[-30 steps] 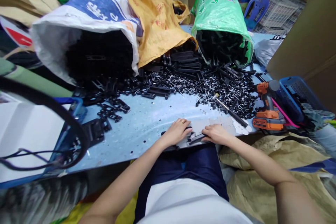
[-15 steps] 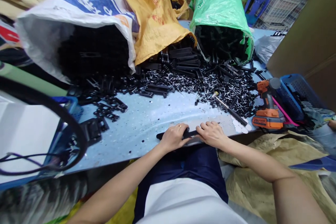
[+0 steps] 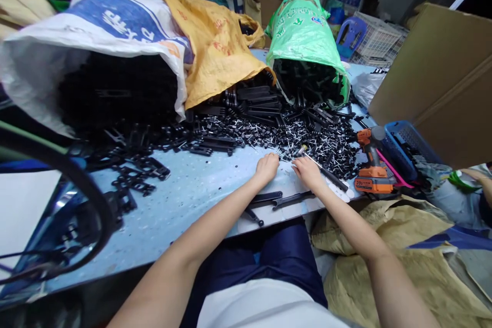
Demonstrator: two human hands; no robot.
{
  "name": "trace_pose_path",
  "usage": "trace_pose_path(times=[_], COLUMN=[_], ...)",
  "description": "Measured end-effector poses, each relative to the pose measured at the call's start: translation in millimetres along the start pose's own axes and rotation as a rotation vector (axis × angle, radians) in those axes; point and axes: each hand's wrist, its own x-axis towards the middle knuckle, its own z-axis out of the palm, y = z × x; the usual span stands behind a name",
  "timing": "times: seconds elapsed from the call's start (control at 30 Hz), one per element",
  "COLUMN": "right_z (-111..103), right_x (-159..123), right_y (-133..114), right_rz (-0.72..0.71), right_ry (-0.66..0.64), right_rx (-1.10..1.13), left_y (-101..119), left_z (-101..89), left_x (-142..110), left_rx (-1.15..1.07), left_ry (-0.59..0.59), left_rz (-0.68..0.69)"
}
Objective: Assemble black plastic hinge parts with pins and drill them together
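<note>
The left hand (image 3: 267,168), curled, and right hand (image 3: 305,170), loosely bent, extended over a blue table (image 3: 192,189) beside loose pinned parts (image 3: 326,139); their grip couldn't be told. Black strips (image 3: 266,197) lay near the table's front edge. Toward its back edge, a green sack (image 3: 300,36) held black pieces (image 3: 309,79).

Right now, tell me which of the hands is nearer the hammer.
Right: the right hand is close beside the hammer, near its far end, contact unclear; the left hand is farther off to the left.
</note>
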Motion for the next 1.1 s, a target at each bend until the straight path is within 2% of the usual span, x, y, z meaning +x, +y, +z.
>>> trace_pose_path(times=[0.1,0.2,0.3,0.37,0.43,0.5,0.57,0.67,0.77,0.9,1.0,1.1], right_z=[-1,3,7,9,8,4,-1,-7,-9,-15,-20,-24], right_x=[33,45,39,29,18,7,-4,-15,-18,-20,-21,-22], right_y=[-7,-8,-3,2,4,2,-4,-14,-23,-31,-37,-40], right_rz=[0.075,0.051,0.089,0.108,0.041,-0.07,-0.13,-0.09,-0.083,-0.192,-0.262,-0.254], right_ry=[-0.038,-0.089,-0.012,0.066,0.11,0.082,0.01,-0.065,-0.042,-0.033,-0.065,-0.08], right_rx=[-0.054,-0.031,0.14,0.336,0.548,0.722,0.829,0.847,0.719,0.519,0.424,0.366], left_y=[-9,-41,-77,-92,-97,-96,-93,-89,-84,-76,-76,-85], left_z=[-6.1,-17.4,-27.7,-30.1,-28.6,-25.0,-21.6,-20.5,-24.5,-26.8,-16.7,-0.1], left_x=[-3,-33,-76,-103,-124,-137,-143,-144,-143,-141,-138,-137], left_rx=[0.001,-0.153,-0.4,-0.437,-0.406,-0.345,-0.252,-0.08,0.067,0.198,0.231,0.278], left_ry=[0.022,0.122,0.268,0.309,0.309,0.291,0.273,0.241,0.2,0.143,0.168,0.248], left_rz=[-0.028,-0.065,-0.085,-0.081,-0.076,-0.054,-0.007,0.075,0.151,0.22,0.247,0.302])
